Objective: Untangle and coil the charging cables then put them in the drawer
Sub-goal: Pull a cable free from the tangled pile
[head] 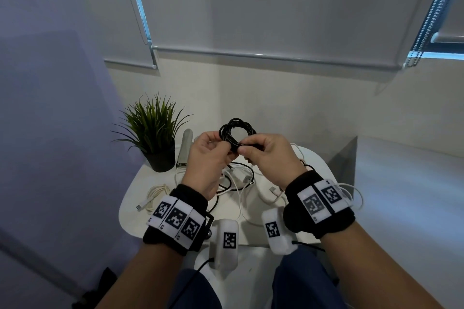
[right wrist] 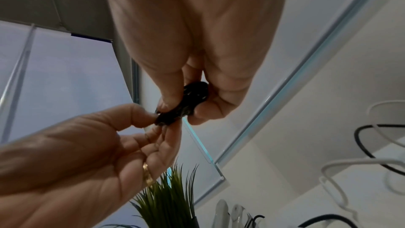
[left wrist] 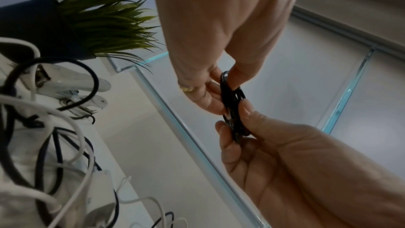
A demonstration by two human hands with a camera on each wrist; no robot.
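Both hands hold a black charging cable [head: 237,133], wound into a small coil, up above the white table [head: 133,208]. My left hand [head: 227,149] pinches the coil's lower left side between thumb and fingers. My right hand [head: 244,148] pinches the lower right side. The left wrist view shows the coil [left wrist: 233,103] edge-on, with the left hand [left wrist: 221,91] above and the right hand [left wrist: 234,124] below. In the right wrist view the right hand [right wrist: 184,103] grips the coil [right wrist: 194,93] and the left hand [right wrist: 151,122] pinches its end. No drawer is in view.
A tangle of white and black cables [head: 238,180] lies on the table under my hands. A coiled white cable [head: 157,195] sits at the table's left edge. A potted plant [head: 153,133] and a white device [head: 187,148] stand at the back left.
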